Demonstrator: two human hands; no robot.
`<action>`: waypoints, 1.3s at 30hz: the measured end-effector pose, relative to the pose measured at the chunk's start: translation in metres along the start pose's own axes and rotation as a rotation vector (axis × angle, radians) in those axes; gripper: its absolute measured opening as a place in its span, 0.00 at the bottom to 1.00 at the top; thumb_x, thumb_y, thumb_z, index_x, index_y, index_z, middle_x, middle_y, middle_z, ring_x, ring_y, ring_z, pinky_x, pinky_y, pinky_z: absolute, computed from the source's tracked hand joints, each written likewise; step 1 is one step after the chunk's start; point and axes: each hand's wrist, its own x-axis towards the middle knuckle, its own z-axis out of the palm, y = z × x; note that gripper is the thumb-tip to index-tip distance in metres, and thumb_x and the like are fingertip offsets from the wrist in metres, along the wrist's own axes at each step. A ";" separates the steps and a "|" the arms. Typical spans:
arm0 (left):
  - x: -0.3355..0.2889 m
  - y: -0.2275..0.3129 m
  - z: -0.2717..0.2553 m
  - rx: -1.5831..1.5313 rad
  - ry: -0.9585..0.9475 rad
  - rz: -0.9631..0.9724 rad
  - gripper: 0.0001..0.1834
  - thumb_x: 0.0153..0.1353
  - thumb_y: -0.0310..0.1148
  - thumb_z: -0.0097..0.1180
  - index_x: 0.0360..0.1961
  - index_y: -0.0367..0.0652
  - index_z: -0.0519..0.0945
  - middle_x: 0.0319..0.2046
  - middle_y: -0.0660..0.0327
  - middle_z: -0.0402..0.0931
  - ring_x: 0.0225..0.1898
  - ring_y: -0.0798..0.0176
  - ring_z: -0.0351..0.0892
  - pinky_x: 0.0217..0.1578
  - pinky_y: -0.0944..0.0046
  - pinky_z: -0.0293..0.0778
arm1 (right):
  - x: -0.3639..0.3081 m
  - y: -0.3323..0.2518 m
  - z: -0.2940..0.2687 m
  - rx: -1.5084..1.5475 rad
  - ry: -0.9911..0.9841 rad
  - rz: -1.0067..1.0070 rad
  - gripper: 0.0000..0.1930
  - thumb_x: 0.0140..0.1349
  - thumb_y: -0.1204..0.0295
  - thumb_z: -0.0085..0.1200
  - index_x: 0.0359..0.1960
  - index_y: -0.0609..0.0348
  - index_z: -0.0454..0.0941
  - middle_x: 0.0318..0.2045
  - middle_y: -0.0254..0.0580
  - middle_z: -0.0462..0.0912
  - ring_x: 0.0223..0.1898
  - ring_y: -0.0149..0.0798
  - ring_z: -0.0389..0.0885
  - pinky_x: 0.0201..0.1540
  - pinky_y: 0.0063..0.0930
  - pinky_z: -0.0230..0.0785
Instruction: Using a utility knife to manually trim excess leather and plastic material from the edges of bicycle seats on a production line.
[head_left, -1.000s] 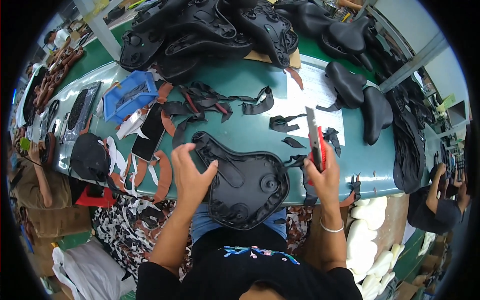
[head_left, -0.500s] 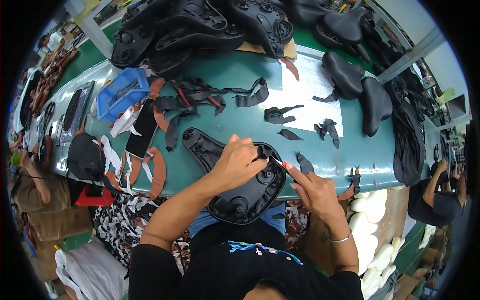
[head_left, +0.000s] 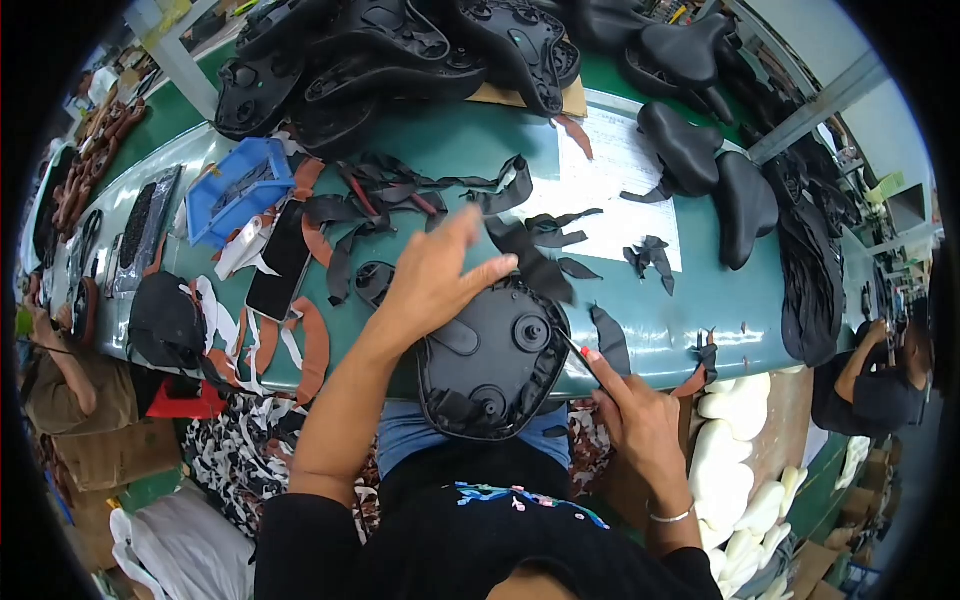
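A black bicycle saddle [head_left: 492,350] lies underside up at the table's near edge, close against my body, its narrow nose pointing to the upper left. My left hand [head_left: 432,280] is over the nose end, fingers apart and slightly blurred, holding nothing. A dark strip of cover material [head_left: 533,262] is just beyond the saddle's rim, beside my left thumb and apart from it. In my right hand [head_left: 640,415] is a slim knife [head_left: 588,355] with a red band, its tip at the right rim of the saddle.
Black offcuts [head_left: 612,340] and brown strips [head_left: 316,345] are scattered on the green table [head_left: 420,130]. A phone [head_left: 278,275] and a blue bin [head_left: 240,190] are at the left. Stacked saddles [head_left: 400,60] are at the back, finished ones [head_left: 745,205] at the right. Co-workers sit at both sides.
My left hand has moved up and left off the rim and opened. A dark strip now shows beyond the saddle. The right hand with the knife has drawn slightly nearer my body.
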 end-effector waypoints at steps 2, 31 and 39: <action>-0.007 -0.014 -0.010 0.427 -0.741 0.074 0.24 0.65 0.51 0.44 0.31 0.37 0.76 0.23 0.48 0.77 0.26 0.44 0.77 0.30 0.46 0.69 | 0.010 -0.002 -0.007 -0.095 -0.035 -0.029 0.28 0.56 0.70 0.56 0.61 0.44 0.66 0.20 0.42 0.71 0.20 0.45 0.75 0.22 0.37 0.64; -0.053 0.027 -0.012 0.440 -0.271 -0.039 0.14 0.58 0.44 0.55 0.34 0.44 0.78 0.30 0.60 0.76 0.36 0.54 0.75 0.35 0.54 0.65 | 0.054 -0.005 0.035 1.898 0.199 0.533 0.28 0.51 0.81 0.57 0.55 0.64 0.64 0.26 0.34 0.74 0.23 0.23 0.72 0.23 0.16 0.65; -0.041 0.041 0.026 0.128 -0.603 0.347 0.09 0.46 0.39 0.63 0.30 0.52 0.83 0.31 0.66 0.65 0.40 0.62 0.65 0.46 0.53 0.55 | 0.040 0.004 0.033 1.314 0.182 0.387 0.28 0.52 0.80 0.60 0.54 0.64 0.63 0.31 0.33 0.75 0.26 0.21 0.72 0.28 0.14 0.66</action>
